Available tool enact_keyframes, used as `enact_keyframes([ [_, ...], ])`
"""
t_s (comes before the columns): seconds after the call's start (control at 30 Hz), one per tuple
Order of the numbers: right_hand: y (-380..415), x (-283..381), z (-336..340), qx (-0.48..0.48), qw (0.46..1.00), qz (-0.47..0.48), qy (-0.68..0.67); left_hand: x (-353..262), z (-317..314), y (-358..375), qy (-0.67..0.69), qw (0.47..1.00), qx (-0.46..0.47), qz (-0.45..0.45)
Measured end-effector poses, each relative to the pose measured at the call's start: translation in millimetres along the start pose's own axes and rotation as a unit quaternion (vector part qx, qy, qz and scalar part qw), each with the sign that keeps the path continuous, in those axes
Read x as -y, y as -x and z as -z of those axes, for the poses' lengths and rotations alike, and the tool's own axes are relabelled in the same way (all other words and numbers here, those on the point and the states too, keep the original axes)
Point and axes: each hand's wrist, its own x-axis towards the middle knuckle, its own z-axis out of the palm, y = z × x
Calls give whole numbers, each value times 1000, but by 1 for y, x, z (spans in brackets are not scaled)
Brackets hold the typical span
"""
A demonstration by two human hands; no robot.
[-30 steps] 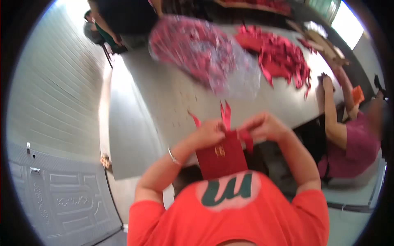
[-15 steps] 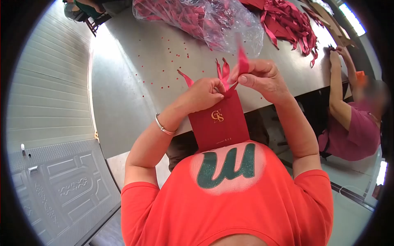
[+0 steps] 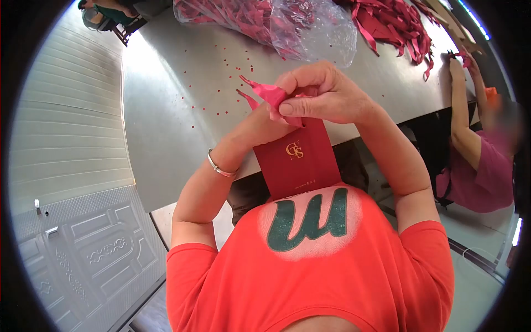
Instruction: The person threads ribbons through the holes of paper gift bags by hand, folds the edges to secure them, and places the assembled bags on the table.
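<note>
A dark red bag (image 3: 298, 160) with gold lettering hangs upright between my chest and the table edge. My right hand (image 3: 326, 94) pinches a pink-red ribbon (image 3: 264, 90) between thumb and forefinger above the bag's top edge. Behind it, my left hand (image 3: 263, 126) is at the bag's top left corner, its fingers mostly hidden by the right hand and the ribbon. Another ribbon end sticks up to the left of the hands.
A metal table (image 3: 160, 122) carries scattered small red dots, a clear plastic bag (image 3: 315, 33) of red ribboned pieces and a pile of red ribbons (image 3: 395, 27). A co-worker (image 3: 481, 166) sits at the right. Another person (image 3: 113, 11) is at the upper left.
My right hand has moved left across the top of the bag, carrying the ribbon from upright to pointing left, and now covers the fingers of my left hand.
</note>
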Motion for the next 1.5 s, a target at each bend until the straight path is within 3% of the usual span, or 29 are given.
enact_keyframes([
  [0.07, -2, 0, 2, 9, 1000, -9, 4, 1, 0, 0, -5, 1000, -18, -15],
  [0.13, 1, 3, 1, -14, 999, -40, -7, 2, 1, 4, -45, 996, -3, 75],
  [0.17, 5, 1, -1, -12, 999, -40, -9, 3, 3, 6, -46, 996, -5, 77],
  [0.23, 18, -13, -6, -101, 993, -53, -12, -7, 7, 5, -32, 979, 26, 200],
  [0.27, 25, -26, -10, -99, 994, -54, -12, -8, 7, 5, -31, 979, 23, 200],
  [0.33, 40, -55, -21, -172, 985, -27, -10, -11, 5, 6, -102, 988, 6, 117],
  [0.37, 48, -61, -24, -168, 985, -28, -12, -12, 3, 7, -102, 987, 3, 121],
  [0.43, 57, -69, -29, -263, 957, -74, -97, -16, 1, 7, -35, 977, -19, 208],
  [0.47, 58, -74, -29, -275, 951, -58, -130, -19, 2, 7, -38, 977, -22, 210],
  [0.63, 58, -78, -23, -261, 956, -82, -107, -40, 22, 0, -199, 947, 43, 249],
  [0.77, 59, -90, -23, -287, 951, -46, -106, -38, 40, 3, -185, 945, 101, 252],
  [0.83, 55, -84, -25, -294, 947, -47, -122, -48, 47, 1, -44, 919, 134, 368],
  [1.1, 55, -81, -14, -291, 919, -51, -260, -41, 55, 14, 73, 893, 162, 414],
  [1.3, 54, -82, -20, -275, 942, -39, -187, -21, 62, 17, 126, 891, 175, 399],
  [1.37, 53, -78, -28, -307, 947, -76, -58, -17, 60, 20, 147, 889, 165, 402],
  [1.5, 48, -68, -35, -294, 950, -102, -8, -20, 61, 24, 125, 897, 160, 392],
])
